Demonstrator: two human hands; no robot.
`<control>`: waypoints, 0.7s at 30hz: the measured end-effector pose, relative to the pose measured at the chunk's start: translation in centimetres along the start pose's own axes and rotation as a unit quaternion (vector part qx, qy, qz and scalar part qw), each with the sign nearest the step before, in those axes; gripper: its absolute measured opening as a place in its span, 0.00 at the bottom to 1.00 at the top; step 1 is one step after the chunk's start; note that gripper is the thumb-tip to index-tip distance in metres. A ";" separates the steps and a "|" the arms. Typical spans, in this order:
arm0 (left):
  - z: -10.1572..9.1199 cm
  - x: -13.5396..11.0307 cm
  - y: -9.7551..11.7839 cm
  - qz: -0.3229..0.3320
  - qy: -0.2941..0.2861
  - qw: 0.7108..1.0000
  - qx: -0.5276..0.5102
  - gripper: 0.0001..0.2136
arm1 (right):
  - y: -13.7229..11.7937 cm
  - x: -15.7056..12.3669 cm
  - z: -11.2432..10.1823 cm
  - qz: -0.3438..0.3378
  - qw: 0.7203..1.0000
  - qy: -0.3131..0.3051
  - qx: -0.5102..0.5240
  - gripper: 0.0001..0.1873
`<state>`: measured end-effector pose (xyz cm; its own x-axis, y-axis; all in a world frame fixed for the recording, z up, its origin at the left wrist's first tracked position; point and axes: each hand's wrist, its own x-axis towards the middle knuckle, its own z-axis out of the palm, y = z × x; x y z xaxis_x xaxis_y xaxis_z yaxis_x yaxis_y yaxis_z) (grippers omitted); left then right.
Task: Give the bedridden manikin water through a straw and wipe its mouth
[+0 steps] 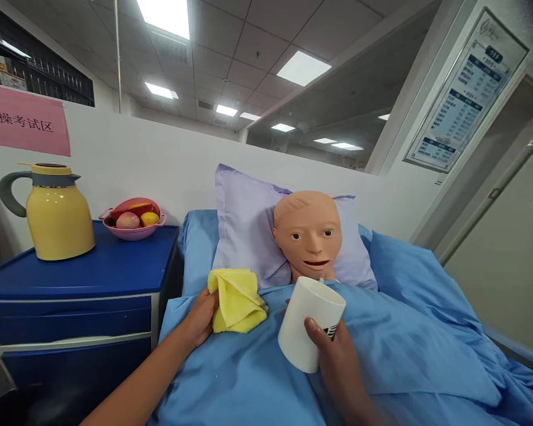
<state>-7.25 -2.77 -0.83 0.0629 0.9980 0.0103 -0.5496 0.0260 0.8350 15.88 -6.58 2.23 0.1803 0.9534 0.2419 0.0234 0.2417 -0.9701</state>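
Note:
A training manikin [308, 234] lies in a bed, its head on a lilac pillow [244, 225], covered to the chin by a blue sheet [382, 349]. My right hand [333, 349] is wrapped round a white cup [308, 322], held tilted just below the manikin's chin; a thin straw tip shows above the rim. My left hand [199, 319] grips a folded yellow cloth [236, 299] resting on the sheet beside the manikin's shoulder.
A blue bedside cabinet [93, 278] stands at the left with a yellow thermos jug [57, 213] and a pink bowl of fruit [133, 219] on it. A white partition wall [160, 160] runs behind the bed. A door frame is at the right.

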 end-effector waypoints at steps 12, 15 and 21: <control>-1.2 0.6 -1.0 0.009 -0.011 1.000 -0.002 0.18 | -1.4 -0.1 0.5 0.052 0.998 -0.015 0.012 0.34; -1.0 0.5 -0.9 0.012 -0.014 1.000 -0.002 0.18 | -1.5 -0.1 0.4 0.048 0.998 -0.033 -0.011 0.33; -0.3 0.1 -0.3 0.009 -0.005 1.000 -0.009 0.18 | -0.7 0.7 -0.1 0.063 0.998 -0.027 0.016 0.31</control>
<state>-7.34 -2.61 -1.29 0.0615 0.9977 0.0299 -0.5664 0.0102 0.8241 16.07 -6.09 3.05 0.1258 0.9847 0.1202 -0.0267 0.1245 -0.9919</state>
